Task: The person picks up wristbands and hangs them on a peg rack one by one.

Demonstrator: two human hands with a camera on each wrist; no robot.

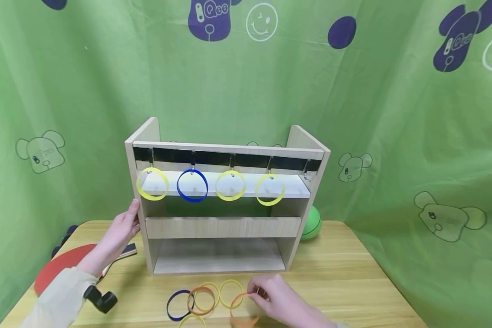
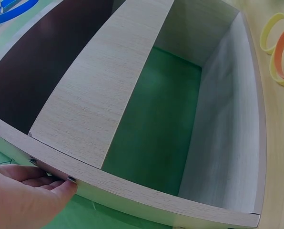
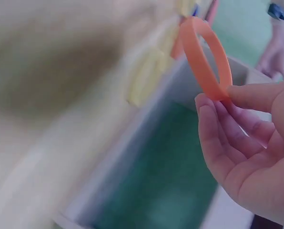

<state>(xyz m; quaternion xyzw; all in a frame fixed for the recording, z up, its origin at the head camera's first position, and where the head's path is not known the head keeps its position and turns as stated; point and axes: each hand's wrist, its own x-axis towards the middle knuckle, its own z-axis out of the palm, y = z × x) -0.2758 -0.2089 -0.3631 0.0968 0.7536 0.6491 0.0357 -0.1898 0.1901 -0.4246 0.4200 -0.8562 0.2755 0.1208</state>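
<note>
Orange flat rubbery ring [image 3: 197,62]: before the pale wooden shelf [image 1: 223,228], its rim pinched by the right hand [image 1: 274,295].
Left hand [image 1: 120,230]: fingers rest against the shelf's outer side.
Pinch: a slip could drop the ring among loose orange, yellow and blue rings [image 2: 279,53].
Shelf: a hard push might jog the hung yellow and blue rings [image 1: 192,199].
Tabletop [image 1: 344,273]: red paddle [image 1: 55,269] crowds the left hand; green ball [image 1: 311,223] sits beyond.
</note>
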